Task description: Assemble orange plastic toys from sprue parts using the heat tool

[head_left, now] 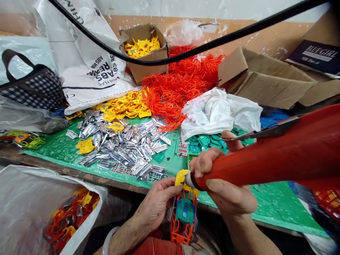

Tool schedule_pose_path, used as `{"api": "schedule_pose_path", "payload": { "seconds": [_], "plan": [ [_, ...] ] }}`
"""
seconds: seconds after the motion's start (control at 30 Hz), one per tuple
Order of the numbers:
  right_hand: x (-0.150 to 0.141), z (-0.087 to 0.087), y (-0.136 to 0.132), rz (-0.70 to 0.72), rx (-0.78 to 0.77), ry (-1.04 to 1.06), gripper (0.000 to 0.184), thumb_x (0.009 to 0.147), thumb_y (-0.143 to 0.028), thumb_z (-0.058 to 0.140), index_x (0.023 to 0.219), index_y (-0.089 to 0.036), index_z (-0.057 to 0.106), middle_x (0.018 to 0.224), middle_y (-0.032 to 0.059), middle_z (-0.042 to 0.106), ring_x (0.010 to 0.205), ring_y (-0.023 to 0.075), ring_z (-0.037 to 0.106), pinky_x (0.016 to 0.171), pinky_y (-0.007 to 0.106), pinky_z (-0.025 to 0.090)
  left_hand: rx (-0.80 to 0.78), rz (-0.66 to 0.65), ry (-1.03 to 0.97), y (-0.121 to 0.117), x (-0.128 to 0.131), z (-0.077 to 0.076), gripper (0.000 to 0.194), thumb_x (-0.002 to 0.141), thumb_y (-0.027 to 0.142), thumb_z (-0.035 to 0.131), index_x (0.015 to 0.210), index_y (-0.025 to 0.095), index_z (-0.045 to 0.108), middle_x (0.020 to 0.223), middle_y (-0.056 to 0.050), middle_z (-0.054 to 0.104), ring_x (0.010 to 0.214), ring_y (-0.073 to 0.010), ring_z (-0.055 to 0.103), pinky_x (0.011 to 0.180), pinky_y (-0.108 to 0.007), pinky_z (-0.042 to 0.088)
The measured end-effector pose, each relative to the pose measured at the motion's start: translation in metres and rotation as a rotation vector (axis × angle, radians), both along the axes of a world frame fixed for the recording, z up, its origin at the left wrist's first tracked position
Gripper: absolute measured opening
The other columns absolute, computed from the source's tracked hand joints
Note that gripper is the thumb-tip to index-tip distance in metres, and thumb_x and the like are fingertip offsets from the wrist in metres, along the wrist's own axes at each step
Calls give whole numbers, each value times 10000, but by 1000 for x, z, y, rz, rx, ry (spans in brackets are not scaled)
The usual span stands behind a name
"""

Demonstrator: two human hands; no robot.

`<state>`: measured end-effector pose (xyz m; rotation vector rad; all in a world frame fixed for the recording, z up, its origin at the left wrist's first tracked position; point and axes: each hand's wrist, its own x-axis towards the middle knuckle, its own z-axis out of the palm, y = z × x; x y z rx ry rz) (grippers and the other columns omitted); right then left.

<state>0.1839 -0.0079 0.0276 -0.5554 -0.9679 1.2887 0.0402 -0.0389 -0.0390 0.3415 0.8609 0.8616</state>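
My left hand (152, 203) is closed on a toy car, pinching it near its yellow end piece (181, 177). The car has an orange-red openwork frame (182, 233) with a green piece (185, 210) in its middle. Wrapped around the front of a red electric screwdriver (261, 152) is my right hand (231, 198). The tool's nose points left and meets the yellow piece; its bit is hidden. Both hands are in front of the table's near edge, with the car over my lap.
Silver metal-look plates (124, 145), yellow parts (130, 104), red-orange frames (170, 92) and green parts (205, 141) lie on the green-covered table (276, 202). Cardboard boxes (148, 67) stand behind. A black cable (186, 55) crosses above. A white bag (101, 209) with assembled pieces is at lower left.
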Motion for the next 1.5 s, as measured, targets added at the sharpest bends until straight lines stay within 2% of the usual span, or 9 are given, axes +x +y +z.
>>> {"api": "schedule_pose_path", "payload": {
  "seconds": [0.2, 0.33, 0.5, 0.73, 0.93, 1.17, 1.37, 1.43, 1.5],
  "plan": [
    [-1, 0, 3, 18, 4, 36, 552, 687, -204, 823, 1168, -375, 613, 713, -49, 617, 620, 139, 578, 603, 314, 523, 6, -2, 6, -2, 0, 1, 271, 653, 245, 865, 894, 135, 808, 745, -59, 770, 637, -137, 658, 658, -237, 531],
    [1, -1, 2, -14, -6, -1, 521, 675, -231, 837, 1141, -338, 631, 705, -42, 609, 609, 142, 574, 594, 318, 522, -1, 0, 10, -2, 0, 0, 278, 641, 246, 868, 888, 134, 807, 729, -51, 764, 618, -129, 647, 623, -224, 519],
    [2, -2, 1, -16, 4, -26, 489, 683, -251, 838, 1112, -355, 627, 707, -53, 619, 613, 144, 575, 644, 340, 523, 11, -3, 14, -1, -1, 1, 250, 664, 245, 854, 885, 137, 806, 733, -45, 763, 619, -125, 650, 633, -224, 522],
    [2, -1, 2, -38, -9, -35, 544, 662, -258, 849, 1145, -340, 612, 690, -55, 608, 590, 139, 578, 624, 325, 526, 14, -14, 19, -1, 1, 1, 238, 679, 253, 846, 878, 130, 801, 732, -54, 760, 616, -130, 652, 634, -232, 524],
    [6, -7, 1, -16, 16, -49, 368, 695, -221, 815, 1003, -311, 635, 728, -39, 620, 634, 145, 585, 673, 347, 532, -4, -1, 29, -1, 1, 1, 253, 651, 266, 863, 851, 127, 795, 711, -49, 754, 595, -131, 648, 624, -236, 525],
    [9, -7, -1, -43, -29, -80, 399, 667, -273, 833, 1011, -304, 631, 705, -35, 604, 622, 158, 571, 645, 355, 546, -46, 36, 45, -2, 3, -2, 244, 621, 270, 879, 784, 118, 779, 663, -39, 732, 578, -123, 635, 585, -220, 501],
    [6, -4, -1, -17, -1, -60, 263, 689, -256, 829, 866, -279, 636, 717, -29, 608, 637, 142, 577, 627, 319, 540, -45, 31, 54, -1, 4, 0, 242, 630, 266, 868, 803, 119, 783, 657, -35, 726, 570, -113, 616, 578, -212, 475],
    [5, -2, -2, -14, -4, -50, 297, 690, -257, 830, 918, -290, 643, 714, -30, 605, 627, 141, 579, 608, 314, 534, -52, 38, 66, -1, 6, 3, 235, 622, 267, 866, 779, 117, 776, 633, -26, 713, 543, -108, 598, 558, -212, 464],
    [5, -1, -2, -20, -20, -43, 410, 678, -273, 840, 1031, -316, 635, 698, -36, 596, 607, 144, 576, 586, 317, 530, -55, 44, 71, -1, 6, 4, 225, 612, 265, 863, 750, 117, 765, 612, -17, 700, 525, -104, 585, 545, -212, 456]
  ]
}}
